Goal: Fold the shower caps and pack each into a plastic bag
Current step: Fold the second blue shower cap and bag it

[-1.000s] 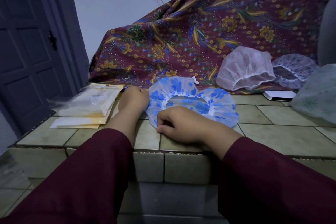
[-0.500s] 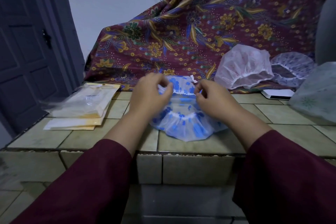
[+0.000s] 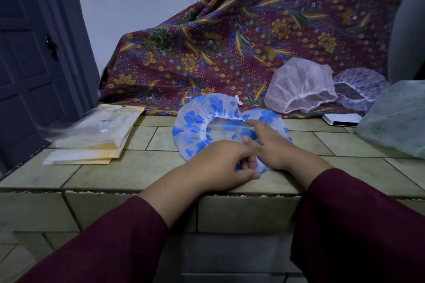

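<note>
Fingers [image 3: 249, 123] on one of three shower caps [image 3: 195, 115]

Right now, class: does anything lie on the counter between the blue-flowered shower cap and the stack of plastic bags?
Nothing visible: only bare tile separates the blue-flowered shower cap from the plastic bags to its left.

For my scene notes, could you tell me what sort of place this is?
Probably a room in a home: a tiled ledge, a batik cloth draped behind it, and a panelled door at left.
</note>
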